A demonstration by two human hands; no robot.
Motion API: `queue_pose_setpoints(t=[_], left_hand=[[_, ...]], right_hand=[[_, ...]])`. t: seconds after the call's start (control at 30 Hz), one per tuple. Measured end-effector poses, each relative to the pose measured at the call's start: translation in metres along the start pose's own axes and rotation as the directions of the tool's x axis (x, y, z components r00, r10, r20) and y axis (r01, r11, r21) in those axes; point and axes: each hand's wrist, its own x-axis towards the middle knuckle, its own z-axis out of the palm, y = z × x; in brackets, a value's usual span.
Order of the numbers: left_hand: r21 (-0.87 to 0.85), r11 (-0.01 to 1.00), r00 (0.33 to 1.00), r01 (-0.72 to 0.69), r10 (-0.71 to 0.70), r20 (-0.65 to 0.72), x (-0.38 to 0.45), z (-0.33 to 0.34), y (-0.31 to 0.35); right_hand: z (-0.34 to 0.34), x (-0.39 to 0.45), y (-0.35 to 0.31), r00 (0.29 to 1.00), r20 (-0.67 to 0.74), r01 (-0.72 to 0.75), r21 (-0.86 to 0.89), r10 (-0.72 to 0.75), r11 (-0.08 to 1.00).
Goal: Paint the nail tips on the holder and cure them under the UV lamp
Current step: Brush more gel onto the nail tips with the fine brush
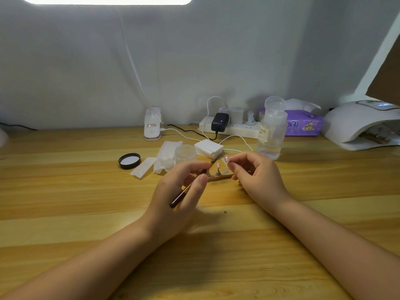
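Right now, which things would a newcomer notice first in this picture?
At the table's middle, the left hand holds a thin brush and the right hand pinches a small nail tip, just above a wooden holder. A white UV lamp stands at the far right.

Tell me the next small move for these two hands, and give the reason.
Probably bring the brush tip across to the nail tip and stroke paint on. The left hand grips the brush with its bristles pointing toward the right hand, which pinches the nail tip just off the wooden holder. The UV lamp waits at the far right for curing afterwards.
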Motion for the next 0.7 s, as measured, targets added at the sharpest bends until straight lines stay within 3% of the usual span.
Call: queue_pose_setpoints(t=[0.13,0.37,0.57,0.7], left_hand=[[0.009,1.0,0.999,-0.028,0.027,0.037,-0.0005,-0.0017,0.0007],[-0.01,0.998,0.998,-0.062,0.062,-0.026,0.0,-0.0014,0.0028],[0.028,0.998,0.997,-0.057,0.056,0.052,0.0009,-0.0025,0.0009],[-0.006,0.998,0.998,-0.059,0.059,0.03,0.0002,-0.0034,0.0029]], right_hand=[[-0.0002,0.0009,0.001,1.0,-0.007,-0.006,-0.006,0.006,1.0],[-0.0002,0.001,0.0014,1.0,-0.021,-0.001,-0.024,0.0,1.0],[0.0,0.0018,0.0033,0.999,-0.032,-0.009,-0.043,0.007,0.999],[-0.0002,0.0018,0.0023,0.999,-0.034,0.0,-0.051,-0.002,0.999]])
